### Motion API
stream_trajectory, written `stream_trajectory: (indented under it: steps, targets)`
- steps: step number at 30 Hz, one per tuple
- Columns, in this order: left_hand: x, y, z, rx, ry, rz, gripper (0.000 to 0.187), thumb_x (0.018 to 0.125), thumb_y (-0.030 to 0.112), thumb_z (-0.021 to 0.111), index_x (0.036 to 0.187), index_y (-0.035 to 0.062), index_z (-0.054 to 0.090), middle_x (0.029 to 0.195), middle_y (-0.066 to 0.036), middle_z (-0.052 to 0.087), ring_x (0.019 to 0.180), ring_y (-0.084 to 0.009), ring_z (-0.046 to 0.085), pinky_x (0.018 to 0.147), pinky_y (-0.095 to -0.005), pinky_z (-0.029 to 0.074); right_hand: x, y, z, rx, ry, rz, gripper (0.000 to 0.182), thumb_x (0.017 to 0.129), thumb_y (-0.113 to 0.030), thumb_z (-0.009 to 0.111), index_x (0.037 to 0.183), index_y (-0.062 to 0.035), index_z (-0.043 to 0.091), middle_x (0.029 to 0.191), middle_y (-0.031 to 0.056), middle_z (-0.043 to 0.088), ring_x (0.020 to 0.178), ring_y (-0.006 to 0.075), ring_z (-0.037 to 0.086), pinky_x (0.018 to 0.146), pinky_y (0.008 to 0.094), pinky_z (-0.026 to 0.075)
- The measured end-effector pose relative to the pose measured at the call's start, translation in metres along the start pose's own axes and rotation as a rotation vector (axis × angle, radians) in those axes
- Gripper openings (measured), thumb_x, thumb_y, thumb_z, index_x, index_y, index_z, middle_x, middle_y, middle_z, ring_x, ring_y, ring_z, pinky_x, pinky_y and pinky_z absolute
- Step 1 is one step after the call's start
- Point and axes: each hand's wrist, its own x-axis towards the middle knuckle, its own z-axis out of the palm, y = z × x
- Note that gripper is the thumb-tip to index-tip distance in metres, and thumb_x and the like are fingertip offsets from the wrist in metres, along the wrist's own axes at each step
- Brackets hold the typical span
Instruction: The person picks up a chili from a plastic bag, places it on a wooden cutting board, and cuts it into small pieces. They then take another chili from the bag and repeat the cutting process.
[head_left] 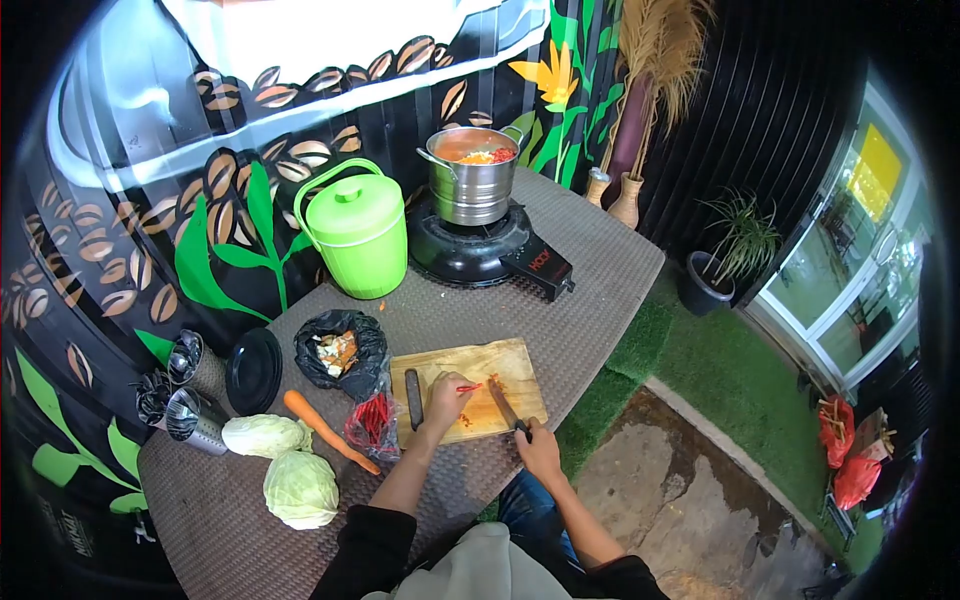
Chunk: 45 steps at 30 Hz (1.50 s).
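Observation:
My left hand (447,400) is closed over the wooden cutting board (510,358), pinching a red chili (467,388). My right hand (541,452) grips the black handle of a kitchen knife (503,403). Its blade lies over the board, just right of the chili. Small red cut pieces (465,421) are scattered on the wood. Along the board's left side rests a dark, narrow object (414,398) whose kind I cannot make out. Beside the board, a clear plastic bag (371,420) holds more red chilies.
A carrot (330,432), a cabbage (301,490) and a paler leafy head (266,436) lie at left. Behind them are a black bag of scraps (341,348), black plates (254,371) and metal cups (196,420). A green lidded bucket (358,240) stands near a filled pot (470,190) on a stove (470,245).

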Motion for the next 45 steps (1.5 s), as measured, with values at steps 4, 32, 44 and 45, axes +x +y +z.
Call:
stream_trajectory:
  steps: [4,32,44,45]
  targets:
    - [-0.008,0.007,0.004,0.008,0.042,-0.027,0.012,0.074,0.002,0.068,0.086,-0.0001,0.071,0.086,-0.015,0.066,0.087,-0.0319,0.060,0.078,-0.0402,0.048,-0.003,-0.007,0.013,0.056,0.206,-0.045,0.026,0.085,-0.024,0.057,0.097,-0.0017,0.050,0.079,0.0273,0.062,0.078,0.0455,0.061,0.068,0.0517,0.047]
    - [-0.014,0.058,0.027,0.014,0.048,-0.271,0.012,0.078,0.007,0.066,0.084,-0.0032,0.070,0.076,-0.021,0.066,0.069,-0.0318,0.066,0.064,-0.0363,0.052,-0.014,0.008,0.003,-0.087,0.169,-0.068,0.029,0.089,-0.027,0.055,0.102,-0.0035,0.045,0.073,0.0247,0.064,0.069,0.0431,0.063,0.063,0.0522,0.050]
    - [-0.015,0.056,0.026,-0.048,0.068,-0.252,0.014,0.075,0.008,0.068,0.084,-0.0027,0.071,0.078,-0.020,0.067,0.071,-0.0295,0.068,0.064,-0.0352,0.053,-0.012,-0.001,0.000,-0.188,0.116,-0.091,0.032,0.090,-0.028,0.054,0.107,-0.0009,0.053,0.073,0.0245,0.064,0.068,0.0413,0.064,0.063,0.0494,0.052]
    - [-0.014,0.054,0.027,-0.032,0.052,-0.249,0.014,0.075,0.007,0.069,0.085,-0.0025,0.071,0.079,-0.020,0.067,0.072,-0.0291,0.068,0.064,-0.0346,0.053,-0.010,-0.003,0.000,-0.189,0.117,-0.089,0.032,0.090,-0.028,0.054,0.107,-0.0009,0.053,0.073,0.0245,0.064,0.068,0.0413,0.064,0.063,0.0494,0.052]
